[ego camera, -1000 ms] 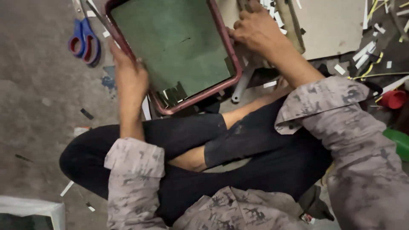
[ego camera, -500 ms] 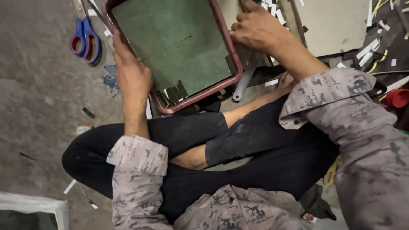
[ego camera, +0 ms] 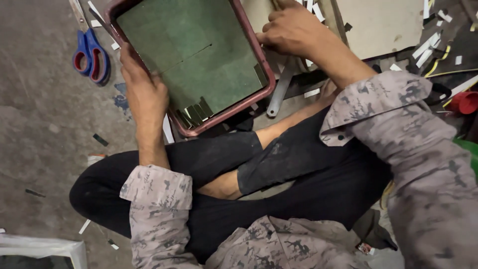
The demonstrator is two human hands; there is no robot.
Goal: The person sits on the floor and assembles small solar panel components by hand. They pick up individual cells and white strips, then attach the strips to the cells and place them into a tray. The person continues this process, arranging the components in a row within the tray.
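A dark red tray [ego camera: 226, 110] lined with green sheet lies tilted on the floor in front of my crossed legs. A few small folded green pieces sit in its near corner. My left hand [ego camera: 144, 92] grips the tray's left rim. My right hand [ego camera: 291, 30] is curled at the tray's right rim, over cardboard strips; whether it grips the rim or the strips I cannot tell.
Blue-handled scissors [ego camera: 89, 52] lie on the grey floor to the left. A flat metal bar [ego camera: 280, 92] lies under the tray's right side. A cardboard sheet [ego camera: 378, 25], white paper scraps, a red cap [ego camera: 465, 102] and a white box corner [ego camera: 45, 249] lie around.
The view has shifted a little, so the tray and both hands sit higher in the picture. Both hands keep their places on the tray's sides.
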